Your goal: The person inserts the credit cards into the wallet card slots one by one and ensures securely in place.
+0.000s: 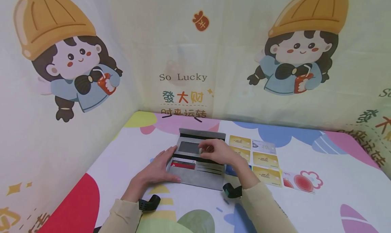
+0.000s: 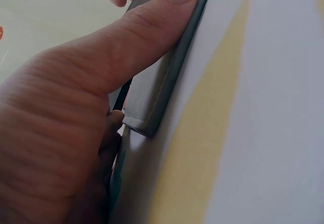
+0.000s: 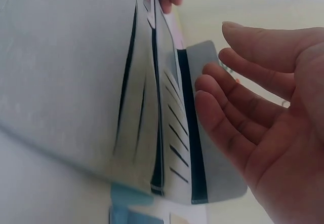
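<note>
A grey wallet (image 1: 200,179) lies unfolded in front of me, with card slots and a dark window pocket (image 1: 188,147). One red and white card (image 1: 183,164) sits in a slot on its left side. My left hand (image 1: 157,168) holds the wallet's lower left corner, its thumb (image 2: 147,34) lying along the front edge. Over the wallet's upper right part is my right hand (image 1: 218,150), fingers loosely bent. In the right wrist view its fingers (image 3: 230,120) hold nothing and overlap the wallet's far flap (image 3: 217,168).
Right of the wallet, several gold cards (image 1: 265,160) lie in rows with a silver card (image 1: 264,147) and a blue card (image 1: 231,170), partly behind the right arm. A pink flower-shaped card (image 1: 302,182) lies farther right. A printed curtain (image 1: 232,100) hangs behind the table.
</note>
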Available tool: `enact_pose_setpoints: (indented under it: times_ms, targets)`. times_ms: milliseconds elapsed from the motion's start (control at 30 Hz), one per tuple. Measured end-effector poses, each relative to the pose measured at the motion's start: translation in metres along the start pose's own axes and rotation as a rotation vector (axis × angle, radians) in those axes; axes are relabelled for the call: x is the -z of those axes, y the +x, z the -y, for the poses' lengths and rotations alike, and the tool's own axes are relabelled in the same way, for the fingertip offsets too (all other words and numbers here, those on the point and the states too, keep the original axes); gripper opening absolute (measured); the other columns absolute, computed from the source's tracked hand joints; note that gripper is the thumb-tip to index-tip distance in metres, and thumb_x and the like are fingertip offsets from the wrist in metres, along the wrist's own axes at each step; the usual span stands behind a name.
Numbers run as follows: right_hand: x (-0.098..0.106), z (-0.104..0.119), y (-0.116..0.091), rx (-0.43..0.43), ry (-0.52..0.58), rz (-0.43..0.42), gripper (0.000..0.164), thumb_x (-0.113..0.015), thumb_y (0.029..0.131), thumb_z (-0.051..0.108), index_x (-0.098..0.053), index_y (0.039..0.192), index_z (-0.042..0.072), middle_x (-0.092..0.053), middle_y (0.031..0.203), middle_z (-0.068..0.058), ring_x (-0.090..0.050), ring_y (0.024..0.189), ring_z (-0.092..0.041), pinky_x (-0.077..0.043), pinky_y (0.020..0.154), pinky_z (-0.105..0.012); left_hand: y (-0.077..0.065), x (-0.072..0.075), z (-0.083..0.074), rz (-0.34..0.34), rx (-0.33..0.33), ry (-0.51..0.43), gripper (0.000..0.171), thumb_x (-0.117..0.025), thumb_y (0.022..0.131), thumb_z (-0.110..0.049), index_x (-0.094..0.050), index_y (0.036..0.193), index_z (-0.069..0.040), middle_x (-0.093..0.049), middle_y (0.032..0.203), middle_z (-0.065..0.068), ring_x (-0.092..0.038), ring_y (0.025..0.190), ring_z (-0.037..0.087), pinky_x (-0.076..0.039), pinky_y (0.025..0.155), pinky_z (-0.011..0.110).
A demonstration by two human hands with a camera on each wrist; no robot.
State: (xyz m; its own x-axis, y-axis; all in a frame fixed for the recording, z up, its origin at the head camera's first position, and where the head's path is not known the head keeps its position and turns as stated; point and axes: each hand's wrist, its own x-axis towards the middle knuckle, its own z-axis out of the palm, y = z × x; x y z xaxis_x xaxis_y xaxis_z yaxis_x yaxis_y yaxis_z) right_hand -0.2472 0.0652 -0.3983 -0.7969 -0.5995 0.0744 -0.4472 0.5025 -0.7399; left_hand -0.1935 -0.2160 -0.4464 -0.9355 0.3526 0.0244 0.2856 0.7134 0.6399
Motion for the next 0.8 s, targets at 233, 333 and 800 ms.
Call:
enact_pose_setpoints:
  times_ms: [233, 333, 800]
  targets:
    - [0.009, -0.006, -0.010, -0.007, 0.019, -0.012, 0.034, -0.075, 0.092, 0.017, -0.069, 0.123, 0.005, -0.067, 0.103, -0.004, -0.060, 0.090, -0.019, -0.054, 0.082, -0.032, 0.002, -0.001, 0.003, -0.003, -0.024, 0.013, 0.122, -0.091, 0.066, -0.050, -0.027, 0.160, -0.007, -0.037, 0.158, 0.012, -0.030, 0.145, 0.034, -0.016, 0.120, 0.054]
    - [0.014, -0.009, -0.017, -0.009, 0.022, -0.016, 0.034, -0.075, 0.092, 0.015, -0.069, 0.123, 0.003, -0.068, 0.104, -0.004, -0.060, 0.090, -0.019, -0.054, 0.082, -0.033, 0.002, -0.001, 0.002, 0.000, -0.026, 0.007, 0.121, -0.091, 0.066, -0.050, -0.027, 0.159, -0.006, -0.037, 0.159, 0.013, -0.029, 0.145, 0.036, -0.015, 0.120, 0.054]
    - [0.032, -0.028, -0.045, -0.029, 0.001, -0.045, 0.033, -0.074, 0.092, 0.012, -0.068, 0.122, -0.001, -0.069, 0.113, -0.010, -0.065, 0.095, -0.020, -0.056, 0.085, -0.037, 0.001, -0.001, 0.001, 0.002, -0.014, 0.009, 0.122, -0.090, 0.066, -0.050, -0.026, 0.159, -0.005, -0.035, 0.159, 0.013, -0.027, 0.147, 0.037, -0.014, 0.120, 0.055]
